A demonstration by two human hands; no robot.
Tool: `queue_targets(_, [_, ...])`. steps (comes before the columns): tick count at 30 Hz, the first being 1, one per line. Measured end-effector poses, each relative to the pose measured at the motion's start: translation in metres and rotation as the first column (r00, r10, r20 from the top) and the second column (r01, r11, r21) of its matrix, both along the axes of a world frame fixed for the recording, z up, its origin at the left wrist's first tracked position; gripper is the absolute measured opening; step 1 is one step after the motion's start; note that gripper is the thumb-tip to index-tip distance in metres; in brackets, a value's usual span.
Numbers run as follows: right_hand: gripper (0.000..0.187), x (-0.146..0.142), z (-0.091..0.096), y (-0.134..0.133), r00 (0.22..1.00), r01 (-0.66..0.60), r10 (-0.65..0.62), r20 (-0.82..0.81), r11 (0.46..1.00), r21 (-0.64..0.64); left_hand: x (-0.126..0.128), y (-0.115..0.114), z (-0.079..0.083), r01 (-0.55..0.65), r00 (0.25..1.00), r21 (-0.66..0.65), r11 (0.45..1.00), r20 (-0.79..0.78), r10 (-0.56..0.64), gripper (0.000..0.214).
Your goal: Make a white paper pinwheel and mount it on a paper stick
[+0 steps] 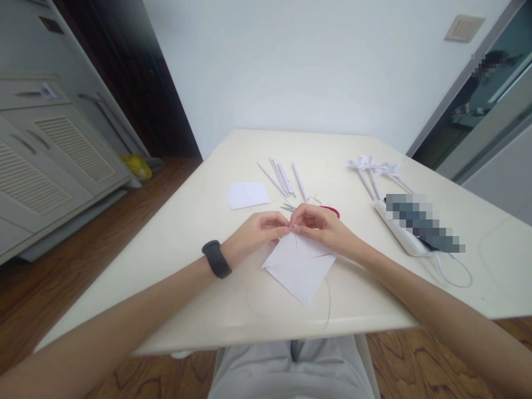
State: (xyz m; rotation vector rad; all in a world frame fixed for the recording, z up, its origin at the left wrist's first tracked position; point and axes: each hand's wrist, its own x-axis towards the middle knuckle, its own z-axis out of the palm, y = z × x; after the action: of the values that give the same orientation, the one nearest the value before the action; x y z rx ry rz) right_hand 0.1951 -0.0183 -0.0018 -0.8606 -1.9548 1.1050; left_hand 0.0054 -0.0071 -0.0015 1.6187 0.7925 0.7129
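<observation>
A white square sheet of paper (302, 270) lies turned like a diamond near the table's front edge, with slits cut in from its corners. At its far corner, the fingertips of both hands meet in a pinch. My left hand (266, 226), below a black wristband, is closed on the paper there. My right hand (318, 223) is closed on the same spot, thumb and forefinger together. Something tiny between the fingertips is too small to make out. Just beyond the hands lie scissors with a red handle (331, 211), partly covered by my right hand.
Several rolled white paper sticks (282, 176) lie behind the hands, with white paper sheets (249, 195) to their left. Paper pinwheels (368, 164) on sticks lie at the right, by a white, corded object (401, 230) and a blurred-out item. A wall borders the table's far edge.
</observation>
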Motion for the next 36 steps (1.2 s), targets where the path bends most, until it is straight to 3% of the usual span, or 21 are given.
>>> queue_targets(16, [0.010, 0.0009, 0.0034, -0.0034, 0.998, 0.057, -0.061, 0.032, 0.989, 0.135, -0.0006, -0.0005, -0.0020, -0.094, 0.991, 0.233, 0.968, -0.068, 0.112, 0.014])
queue_targets(19, [0.016, 0.0006, 0.0033, -0.0042, 0.998, 0.062, -0.064, 0.011, 0.985, 0.163, -0.0003, -0.0011, -0.0018, -0.105, 0.989, 0.254, 0.961, -0.070, 0.127, 0.014])
queue_targets(24, [0.005, 0.0008, 0.0032, -0.0039, 0.998, 0.063, -0.067, 0.015, 0.978, 0.198, 0.0003, -0.0021, -0.0009, -0.111, 0.989, 0.267, 0.957, -0.065, 0.132, 0.015])
queue_targets(36, [0.003, -0.0010, 0.0015, -0.0025, 0.996, 0.067, -0.077, 0.036, 0.971, 0.228, 0.0013, -0.0034, -0.0021, -0.095, 0.992, 0.291, 0.952, -0.046, 0.113, 0.020])
